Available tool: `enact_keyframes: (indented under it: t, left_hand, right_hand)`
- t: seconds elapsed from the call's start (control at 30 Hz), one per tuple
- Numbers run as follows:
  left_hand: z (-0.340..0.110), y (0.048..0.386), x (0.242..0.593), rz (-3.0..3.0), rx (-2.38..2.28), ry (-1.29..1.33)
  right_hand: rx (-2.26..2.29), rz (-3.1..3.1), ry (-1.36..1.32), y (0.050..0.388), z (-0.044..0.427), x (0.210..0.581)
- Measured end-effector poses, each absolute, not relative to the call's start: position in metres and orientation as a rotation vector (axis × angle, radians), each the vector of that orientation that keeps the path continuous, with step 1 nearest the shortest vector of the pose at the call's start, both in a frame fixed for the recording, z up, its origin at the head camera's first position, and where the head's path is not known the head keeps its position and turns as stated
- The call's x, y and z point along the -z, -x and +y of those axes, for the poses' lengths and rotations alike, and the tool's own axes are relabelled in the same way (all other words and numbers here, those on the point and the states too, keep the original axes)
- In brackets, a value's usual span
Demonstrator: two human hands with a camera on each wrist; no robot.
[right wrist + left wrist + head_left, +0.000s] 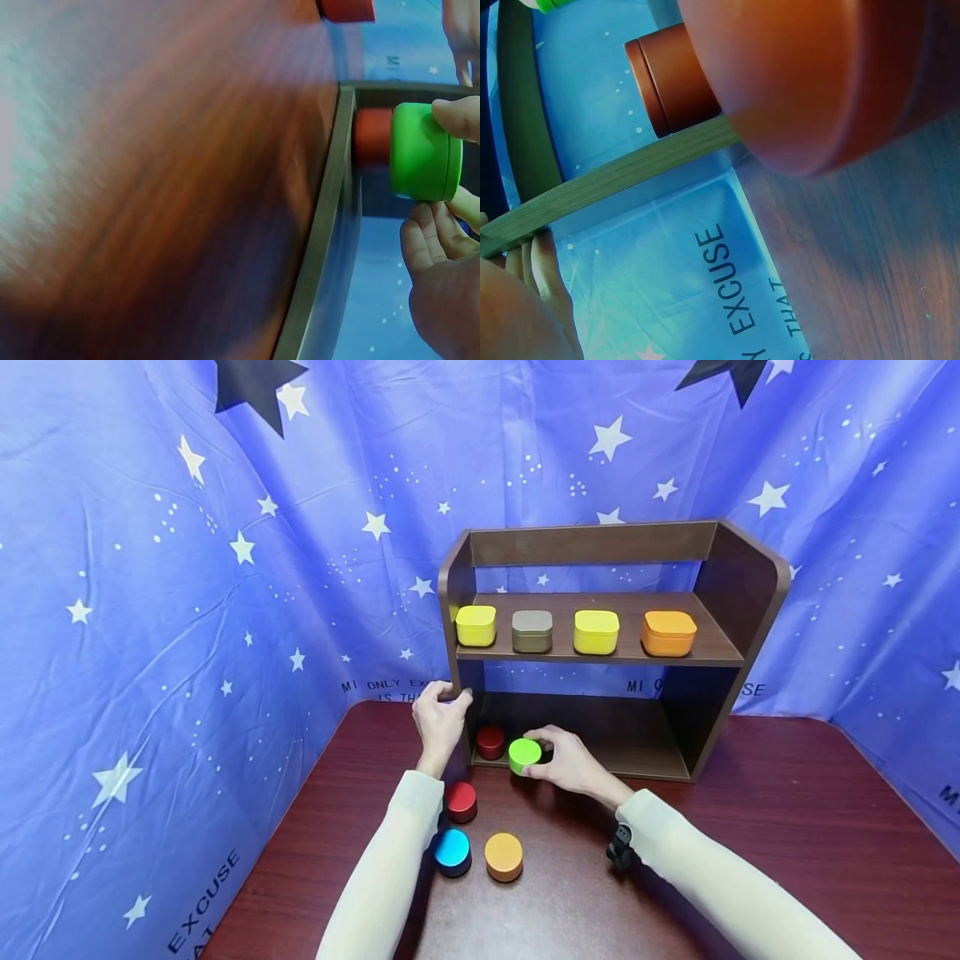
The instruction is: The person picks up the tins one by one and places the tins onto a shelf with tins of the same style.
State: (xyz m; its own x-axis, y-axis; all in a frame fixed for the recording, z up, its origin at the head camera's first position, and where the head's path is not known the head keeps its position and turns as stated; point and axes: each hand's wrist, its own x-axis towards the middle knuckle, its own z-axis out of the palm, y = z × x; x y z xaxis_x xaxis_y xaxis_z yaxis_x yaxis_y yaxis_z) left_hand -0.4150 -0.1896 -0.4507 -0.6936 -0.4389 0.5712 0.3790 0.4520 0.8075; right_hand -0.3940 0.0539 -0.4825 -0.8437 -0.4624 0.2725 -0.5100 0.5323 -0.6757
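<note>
My right hand [567,764] pinches a bright green round tin [524,756] between thumb and fingers at the front of the lower shelf. In the right wrist view the green tin [421,150] partly covers a dark red tin [371,136]. That dark red tin [491,742] stands on the lower shelf, at its left end. My left hand [439,718] grips the front edge of the left side panel of a brown wooden shelf unit [738,577]. A red tin [462,802] is on the table near my left wrist.
A blue tin [452,850] and an orange tin [504,857] stand on the dark red table [795,827]. Along the upper shelf are two yellow square tins [476,627], a grey-brown one [532,632] and an orange one [669,634]. A starry blue curtain [337,568] hangs behind.
</note>
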Motion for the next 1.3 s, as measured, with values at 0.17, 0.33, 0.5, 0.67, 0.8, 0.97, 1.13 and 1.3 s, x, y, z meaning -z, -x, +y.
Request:
enact_keyframes:
  t: [0.17, 0.33, 0.5, 0.67, 0.8, 0.97, 1.13, 1.3]
  left_hand:
    - [-0.19, 0.416, 0.451, -1.919, 1.318, -0.051]
    - [-0.189, 0.416, 0.451, -1.924, 1.322, -0.058]
    - [-0.189, 0.416, 0.452, -1.925, 1.324, -0.048]
    - [-0.19, 0.417, 0.452, -1.928, 1.316, -0.038]
    - [-0.191, 0.417, 0.452, -1.932, 1.319, -0.039]
    - [-0.191, 0.417, 0.452, -1.926, 1.34, -0.044]
    - [-0.19, 0.416, 0.451, -1.913, 1.344, -0.043]
    - [-0.19, 0.415, 0.45, -1.913, 1.347, -0.043]
  right_hand:
    - [-1.225, -2.702, -0.808, 0.408, 0.053, 0.484]
    - [-1.248, -2.721, -0.745, 0.419, 0.054, 0.491]
    - [-1.269, -2.746, -0.702, 0.424, 0.056, 0.496]
    - [-1.248, -2.758, -0.683, 0.427, 0.058, 0.5]
    - [-1.253, -2.76, -0.669, 0.43, 0.059, 0.503]
    - [-1.266, -2.765, -0.659, 0.431, 0.06, 0.504]
    - [-1.266, -2.764, -0.65, 0.431, 0.059, 0.504]
    - [-1.258, -2.77, -0.649, 0.43, 0.059, 0.505]
